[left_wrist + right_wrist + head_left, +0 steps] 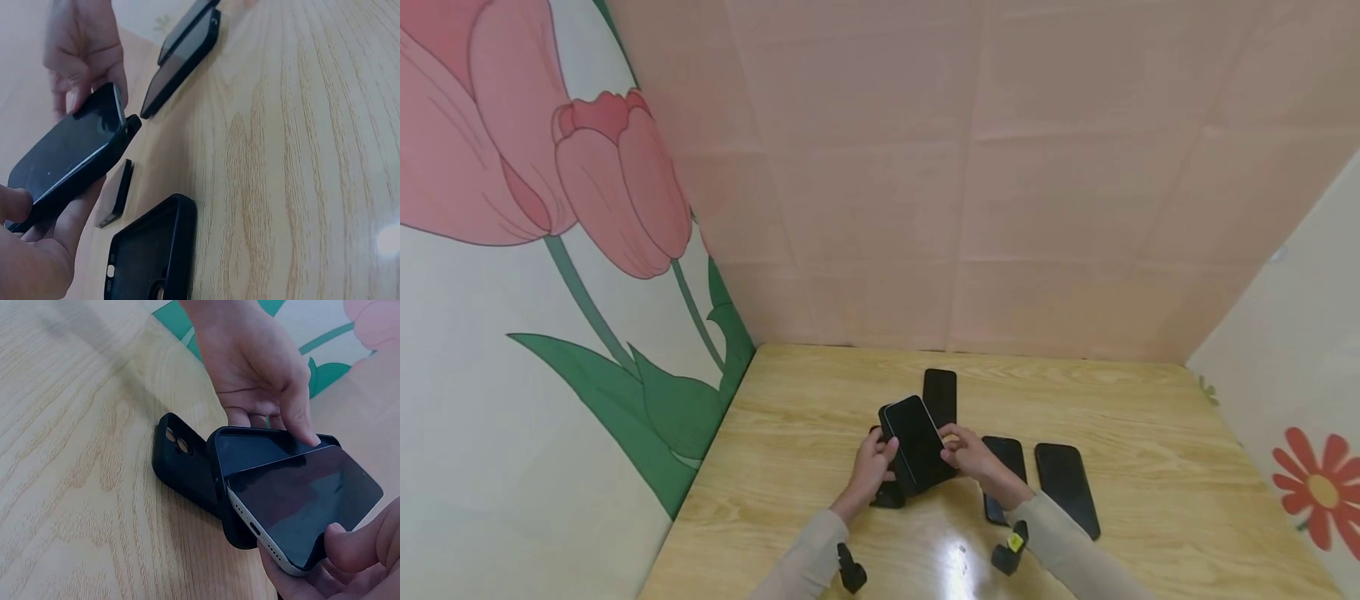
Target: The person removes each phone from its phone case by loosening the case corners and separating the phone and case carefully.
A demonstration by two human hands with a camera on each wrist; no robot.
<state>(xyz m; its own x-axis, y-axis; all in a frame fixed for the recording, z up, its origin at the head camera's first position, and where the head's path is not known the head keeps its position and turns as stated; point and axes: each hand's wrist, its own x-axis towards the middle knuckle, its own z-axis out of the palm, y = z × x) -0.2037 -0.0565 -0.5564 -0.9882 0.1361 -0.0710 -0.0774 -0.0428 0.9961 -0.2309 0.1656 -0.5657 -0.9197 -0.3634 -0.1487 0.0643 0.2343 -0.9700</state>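
Note:
Between my hands is a smartphone with a dark screen and a pale edge, lying askew over a black phone case. My left hand grips the case, its thumb near the phone's edge. My right hand pinches the phone's side, thumb on the screen as the right wrist view shows. At the phone's bottom end the port and speaker holes stick out past the case. A second black case lies open side up on the table, close below my left hand, with camera cutouts at one end.
On the wooden table a black phone lies behind my hands. Two more dark phones lie to the right, one partly under my right forearm. A pink-covered wall closes the back, with painted walls at both sides.

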